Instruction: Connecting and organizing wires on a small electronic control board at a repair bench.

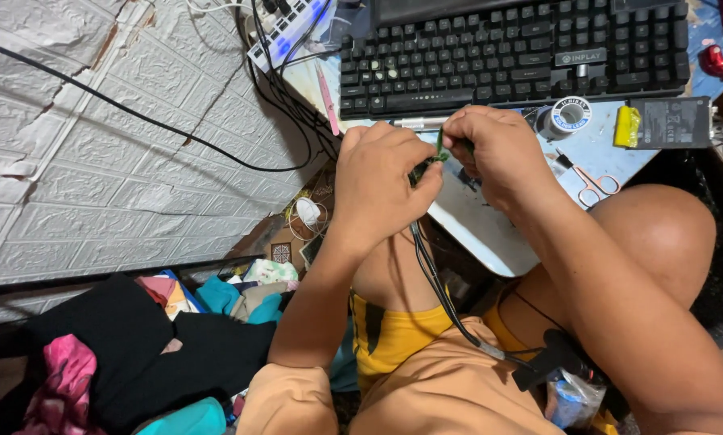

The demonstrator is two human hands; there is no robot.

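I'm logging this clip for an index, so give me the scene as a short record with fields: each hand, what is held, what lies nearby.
left hand: pinches a small green part
right hand: grips the same green part from the other side
cable: black, runs from the hands down over the lap
keyboard: black, at the far edge of the desk
solder spool: beside the right hand
scissors: on the desk, right of the hands
clothes: pile at lower left
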